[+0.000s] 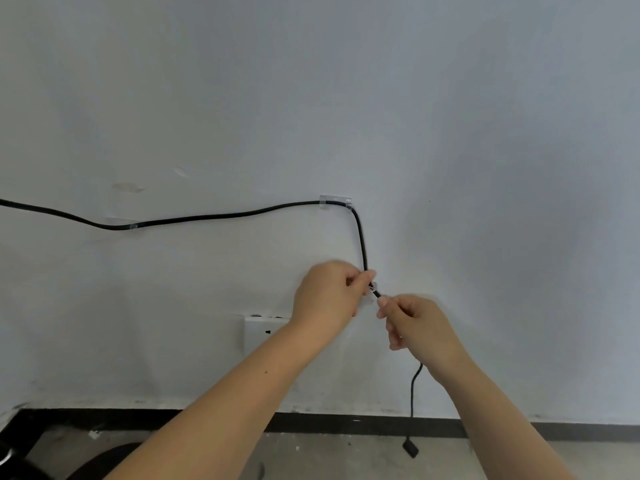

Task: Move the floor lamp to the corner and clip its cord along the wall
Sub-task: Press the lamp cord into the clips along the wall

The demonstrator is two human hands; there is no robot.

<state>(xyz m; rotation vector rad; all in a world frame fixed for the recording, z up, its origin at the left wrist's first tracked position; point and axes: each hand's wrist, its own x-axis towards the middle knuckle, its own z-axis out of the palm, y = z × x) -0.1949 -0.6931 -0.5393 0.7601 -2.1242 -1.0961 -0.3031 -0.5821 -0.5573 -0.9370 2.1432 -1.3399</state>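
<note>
Black cord (214,216) is being pressed into a third clear clip (372,289) low on the wall (450,133).

In the head view, the cord is already held by two clear clips (335,201) and bends down to the left hand (329,296), pinched shut on it at the clip; the right hand (415,327) is closed on it just below. The cord is judged light, pliable yet springy, best gripped close beside the clip. A white socket (263,332) sits just beside; the plug (410,447) dangles near the floor (346,455). The lamp is not seen.
</note>
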